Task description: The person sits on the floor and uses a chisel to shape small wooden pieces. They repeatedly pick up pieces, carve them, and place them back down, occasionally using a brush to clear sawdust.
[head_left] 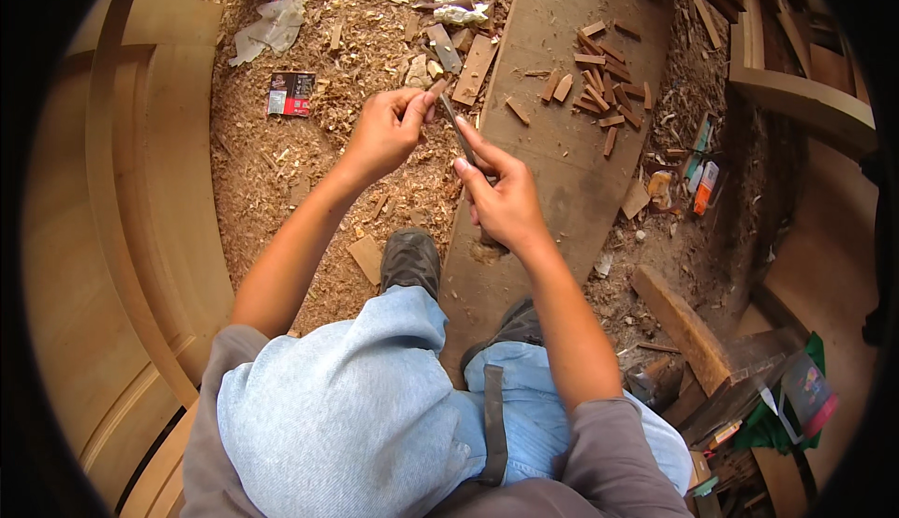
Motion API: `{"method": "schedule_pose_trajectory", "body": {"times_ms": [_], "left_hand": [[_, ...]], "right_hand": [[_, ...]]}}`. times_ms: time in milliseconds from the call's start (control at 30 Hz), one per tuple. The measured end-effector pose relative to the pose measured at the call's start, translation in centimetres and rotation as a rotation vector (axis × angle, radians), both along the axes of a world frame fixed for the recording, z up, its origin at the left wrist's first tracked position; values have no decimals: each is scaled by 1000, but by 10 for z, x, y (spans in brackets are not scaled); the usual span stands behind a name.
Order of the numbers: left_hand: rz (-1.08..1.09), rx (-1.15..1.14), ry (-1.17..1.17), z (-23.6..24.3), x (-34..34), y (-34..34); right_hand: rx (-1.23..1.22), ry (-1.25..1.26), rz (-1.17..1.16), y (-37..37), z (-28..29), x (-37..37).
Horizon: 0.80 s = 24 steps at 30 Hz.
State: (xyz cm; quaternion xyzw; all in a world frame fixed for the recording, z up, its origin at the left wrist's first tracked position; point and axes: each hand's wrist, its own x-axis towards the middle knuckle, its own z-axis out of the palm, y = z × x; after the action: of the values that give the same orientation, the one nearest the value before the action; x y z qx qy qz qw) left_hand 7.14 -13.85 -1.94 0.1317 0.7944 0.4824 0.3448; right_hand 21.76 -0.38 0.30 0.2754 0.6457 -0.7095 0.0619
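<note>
Between the thumb and fingers of my left hand (391, 127) is a small wood piece (437, 88), its end poking out past the fingertips. My right hand (503, 190) is wrapped round a long, narrow bladed tool (452, 120) of dark metal; its handle is mostly hidden in the palm, so I cannot tell whether it is a chisel or a knife. The tool's tip reaches the wood piece, at or very close to touching. Both hands are held over the shavings, beside the left edge of a wide wooden plank (552, 185).
Several small cut wood pegs (609, 78) lie heaped on the plank's far part. Shavings (309, 157) cover the ground, with a red-and-black packet (291, 94) on them. Door panels (159, 190) stand at left. At right are an orange-and-white tube (705, 188) and a wood block (684, 326).
</note>
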Motion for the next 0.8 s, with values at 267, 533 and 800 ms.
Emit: {"method": "schedule_pose_trajectory", "body": {"times_ms": [267, 533, 800], "left_hand": [[-214, -168, -72, 37, 43, -13], [179, 309, -486, 4, 12, -26], [175, 317, -331, 16, 15, -3]], "right_hand": [[51, 97, -846, 80, 35, -68], [-187, 63, -37, 28, 12, 5], [-55, 38, 47, 9, 28, -4]]}}
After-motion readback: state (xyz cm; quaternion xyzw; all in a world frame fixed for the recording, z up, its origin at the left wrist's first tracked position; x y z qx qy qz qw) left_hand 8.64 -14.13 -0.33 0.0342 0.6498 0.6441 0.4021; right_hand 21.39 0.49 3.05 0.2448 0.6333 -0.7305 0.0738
